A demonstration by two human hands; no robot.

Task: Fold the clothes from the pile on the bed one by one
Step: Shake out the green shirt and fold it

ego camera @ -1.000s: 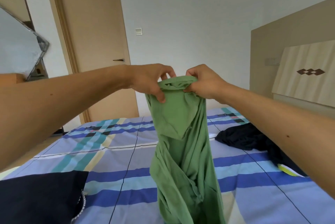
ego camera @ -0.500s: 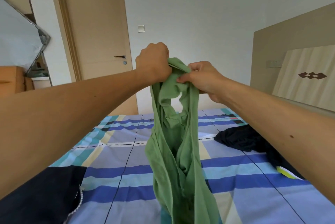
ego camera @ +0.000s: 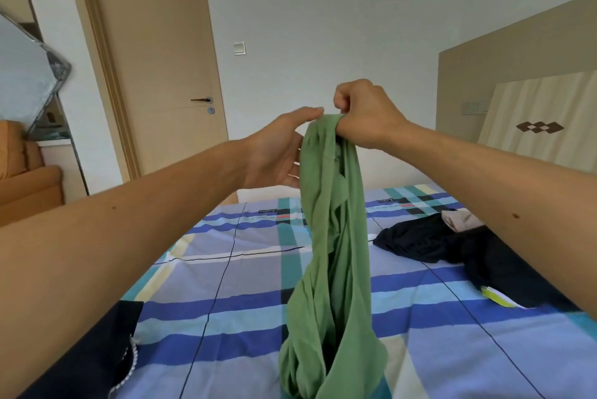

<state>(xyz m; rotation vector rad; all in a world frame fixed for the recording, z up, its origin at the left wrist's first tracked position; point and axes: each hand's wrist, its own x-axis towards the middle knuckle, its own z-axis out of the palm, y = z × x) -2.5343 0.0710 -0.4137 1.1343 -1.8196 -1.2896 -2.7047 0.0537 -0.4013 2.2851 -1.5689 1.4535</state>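
Fabric of the green garment hangs in a long, twisted bunch above the middle of the bed, its top raised to about the height of the door handle behind it. Its lower end runs out of the bottom of the view, so I cannot tell whether it touches the sheet.

The right hand holds the garment's top edge, fingers curled into a fist round the bunched cloth. The left hand is just beside the garment on its left, palm turned toward it and fingers straight. Its thumb reaches toward the top of the cloth, and its fingertips are hidden behind the fabric.

The bed has a blue, teal and cream plaid sheet. On its right side lies the dark pile of clothes, with a pale garment on its far part and a yellow-green piece at its near edge. A navy garment with a white beaded trim lies at the near left.

Beyond the bed are a closed wooden door, a light switch and, at right, the headboard.
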